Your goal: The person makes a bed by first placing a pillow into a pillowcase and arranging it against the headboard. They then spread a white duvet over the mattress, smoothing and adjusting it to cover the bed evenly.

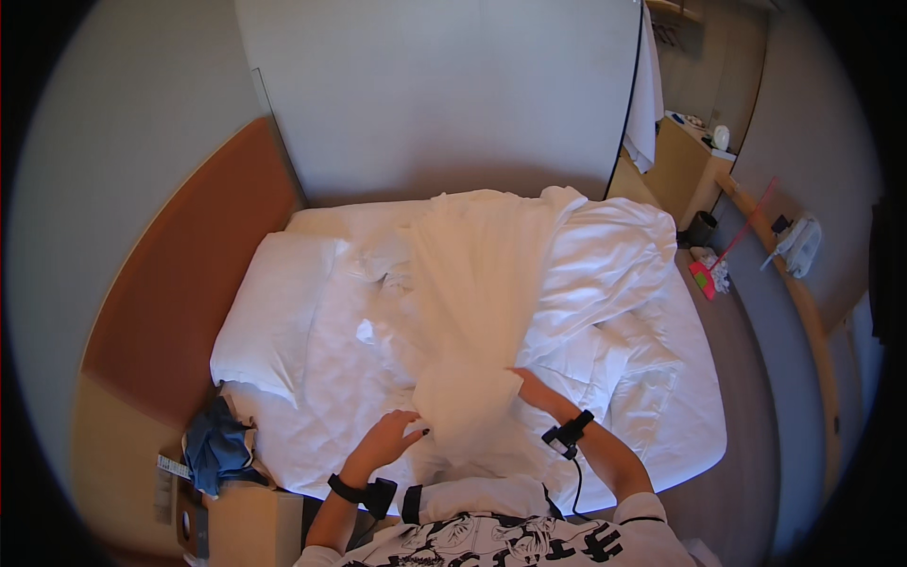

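Bedding (472,402) lies between left hand (381,442) and right hand (541,393) on the bed (321,425).

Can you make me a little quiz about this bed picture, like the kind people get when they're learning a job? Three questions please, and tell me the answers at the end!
1. True or false: white bed linen lies between the left hand and the right hand.

2. What colour is most of the crumpled cloth beside the bed, near the pillow?
A) red
B) blue
C) green

3. Fill in the missing word: The strap on the right wrist is coloured ____.

Key:
1. True
2. B
3. black
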The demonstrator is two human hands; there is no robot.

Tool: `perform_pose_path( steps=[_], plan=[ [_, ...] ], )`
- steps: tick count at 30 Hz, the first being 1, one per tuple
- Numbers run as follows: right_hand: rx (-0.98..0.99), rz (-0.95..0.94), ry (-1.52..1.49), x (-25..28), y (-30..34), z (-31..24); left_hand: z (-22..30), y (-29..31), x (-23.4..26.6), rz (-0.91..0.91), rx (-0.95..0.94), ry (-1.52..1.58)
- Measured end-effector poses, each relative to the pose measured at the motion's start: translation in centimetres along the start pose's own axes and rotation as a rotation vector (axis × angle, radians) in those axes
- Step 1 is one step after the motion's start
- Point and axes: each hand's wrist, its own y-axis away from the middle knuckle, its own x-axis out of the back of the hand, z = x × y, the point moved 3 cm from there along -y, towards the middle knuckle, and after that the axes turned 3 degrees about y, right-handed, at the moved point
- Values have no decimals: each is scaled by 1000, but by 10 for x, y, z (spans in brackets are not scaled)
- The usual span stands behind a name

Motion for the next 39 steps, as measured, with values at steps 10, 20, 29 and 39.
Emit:
perform_pose_path(
  steps=[10,20,29,39],
  plan=[
    [-249,-647,-82,-69,60,36,-4,-93,-5,-45,-182,215],
    [-68,-677,206,-89,60,34,-68,-225,-52,82,431,383],
    [-106,-695,121,-92,49,13,-90,-278,-58,-100,357,209],
    [169,229,403,-51,20,30,-41,-204,4,-245,-106,-215]
  ],
)
